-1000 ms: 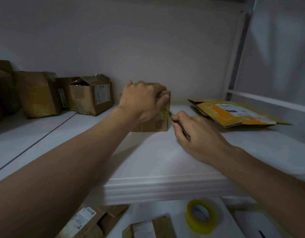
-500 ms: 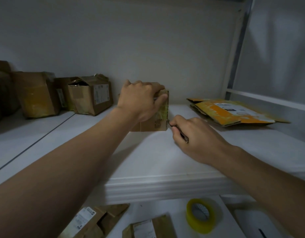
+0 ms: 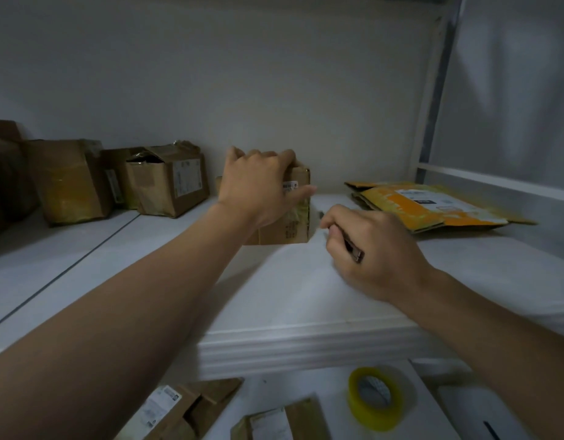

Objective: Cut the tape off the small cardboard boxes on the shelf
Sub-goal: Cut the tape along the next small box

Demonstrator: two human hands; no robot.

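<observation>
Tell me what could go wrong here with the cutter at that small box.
1. The left hand grips the small box with its thumb across the taped corner, close to the cutter tip; a slip could nick it.
2. The box is held only at its top, so a push from the right hand might slide it on the shelf.

1. Upright cardboard boxes (image 3: 68,182) — five: four at left of frame, one at centre.
2. Flattened yellow boxes (image 3: 433,204) — at least two, stacked at right.
3. Tape roll (image 3: 374,396): one, lower right.
4. Labelled cardboard pieces (image 3: 185,411): two, bottom edge.
5. Cutter (image 3: 350,246): one.
6. Hands: two, left hand (image 3: 258,188) and right hand (image 3: 376,249).
</observation>
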